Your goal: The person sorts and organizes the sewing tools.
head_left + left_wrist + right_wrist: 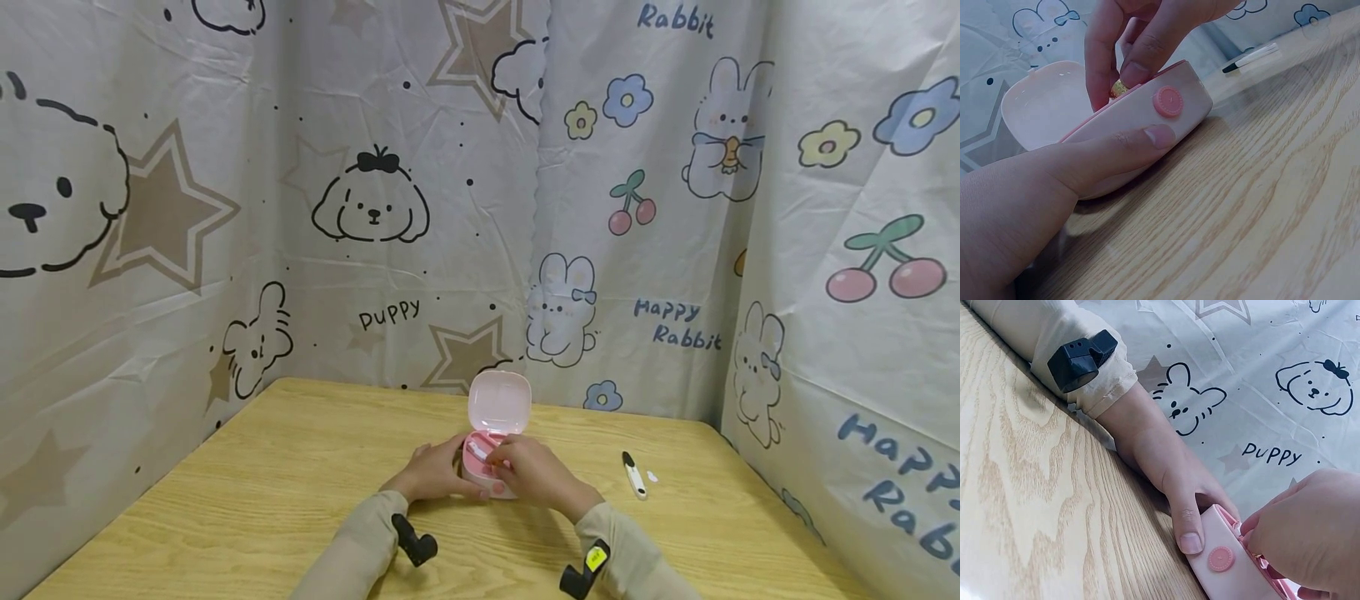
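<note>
A small pink-and-white box [480, 487] stands on the table with its hinged lid [499, 402] raised. My left hand [435, 471] grips the box from the left, its thumb along the front wall beside a round pink button [1168, 101]. Over the pink interior, my right hand [532, 471] reaches down with curled fingers. Between its thumb and fingers shows a small gold-coloured piece [1119, 89], mostly hidden. A white item [477, 449] lies inside the box, left of the right fingertips.
Right of the box, a black-and-white pen-like tool [634, 475] lies on the wooden table [300, 467], with a small white piece [652, 477] beside it. Printed curtains [390, 275] stand behind the table and along both sides.
</note>
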Motion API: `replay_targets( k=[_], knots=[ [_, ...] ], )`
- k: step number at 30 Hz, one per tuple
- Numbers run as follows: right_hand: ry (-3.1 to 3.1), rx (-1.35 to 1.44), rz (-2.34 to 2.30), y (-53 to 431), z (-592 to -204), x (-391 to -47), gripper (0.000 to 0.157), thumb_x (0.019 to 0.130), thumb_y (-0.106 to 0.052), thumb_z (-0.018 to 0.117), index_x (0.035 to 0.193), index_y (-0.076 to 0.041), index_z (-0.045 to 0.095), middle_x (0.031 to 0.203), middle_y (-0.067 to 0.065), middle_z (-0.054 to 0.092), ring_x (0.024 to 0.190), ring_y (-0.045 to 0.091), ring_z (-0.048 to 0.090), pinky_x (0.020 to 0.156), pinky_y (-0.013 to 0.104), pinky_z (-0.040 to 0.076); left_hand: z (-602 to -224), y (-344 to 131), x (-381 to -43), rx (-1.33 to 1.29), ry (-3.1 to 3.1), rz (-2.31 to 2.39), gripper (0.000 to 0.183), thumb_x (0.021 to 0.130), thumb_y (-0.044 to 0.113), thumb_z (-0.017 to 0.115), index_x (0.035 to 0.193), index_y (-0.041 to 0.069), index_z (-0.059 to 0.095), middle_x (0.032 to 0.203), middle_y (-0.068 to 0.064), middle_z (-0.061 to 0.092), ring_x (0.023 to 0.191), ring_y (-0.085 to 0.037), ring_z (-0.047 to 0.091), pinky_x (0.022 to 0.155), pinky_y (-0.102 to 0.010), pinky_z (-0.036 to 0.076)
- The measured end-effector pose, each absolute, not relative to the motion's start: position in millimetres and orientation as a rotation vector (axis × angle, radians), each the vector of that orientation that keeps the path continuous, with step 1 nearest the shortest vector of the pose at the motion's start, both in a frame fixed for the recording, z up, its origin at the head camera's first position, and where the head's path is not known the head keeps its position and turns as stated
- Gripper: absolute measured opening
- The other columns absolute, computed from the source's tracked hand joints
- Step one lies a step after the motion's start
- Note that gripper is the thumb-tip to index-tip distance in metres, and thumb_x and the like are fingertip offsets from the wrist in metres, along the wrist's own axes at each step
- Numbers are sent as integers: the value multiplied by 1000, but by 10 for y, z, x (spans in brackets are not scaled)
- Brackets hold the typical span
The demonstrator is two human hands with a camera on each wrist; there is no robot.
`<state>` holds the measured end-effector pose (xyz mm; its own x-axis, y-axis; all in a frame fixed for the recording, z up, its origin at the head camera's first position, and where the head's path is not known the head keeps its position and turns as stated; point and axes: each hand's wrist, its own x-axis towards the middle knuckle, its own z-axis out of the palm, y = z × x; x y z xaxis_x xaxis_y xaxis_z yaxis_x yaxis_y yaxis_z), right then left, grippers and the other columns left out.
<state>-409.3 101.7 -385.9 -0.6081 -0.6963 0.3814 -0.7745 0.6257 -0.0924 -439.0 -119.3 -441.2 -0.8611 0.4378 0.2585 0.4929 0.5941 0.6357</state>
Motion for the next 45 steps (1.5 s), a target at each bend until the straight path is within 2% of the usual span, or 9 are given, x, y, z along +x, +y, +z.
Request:
replay_targets(
  k=[14,27,45],
  knots=[
    [-2581,1177,390,1017,-3836,-4079,13,93,-3,75,104,-7,81,95,0,72,83,13,59,73,29,53,-4408,-1190,-4383,-814,-2721,-1142,107,74,59,88,159,14,40,154,-5,51,140,-29,47,113,-72,11],
    [-2591,1181,390,1021,-3823,-4061,13,94,-3,75,105,-7,80,98,1,73,90,15,63,81,35,56,-4413,-1189,-4390,-809,-2733,-1143,110,74,60,88,160,14,37,156,-7,49,141,-31,46,113,-72,10],
    [-2588,1190,386,1032,-3835,-4068,12,94,-4,75,104,-8,80,96,-1,70,88,13,62,78,32,55,-4405,-1197,-4370,-803,-2740,-1169,111,74,61,87,160,13,37,156,-7,48,141,-30,45,114,-70,10]
  ],
)
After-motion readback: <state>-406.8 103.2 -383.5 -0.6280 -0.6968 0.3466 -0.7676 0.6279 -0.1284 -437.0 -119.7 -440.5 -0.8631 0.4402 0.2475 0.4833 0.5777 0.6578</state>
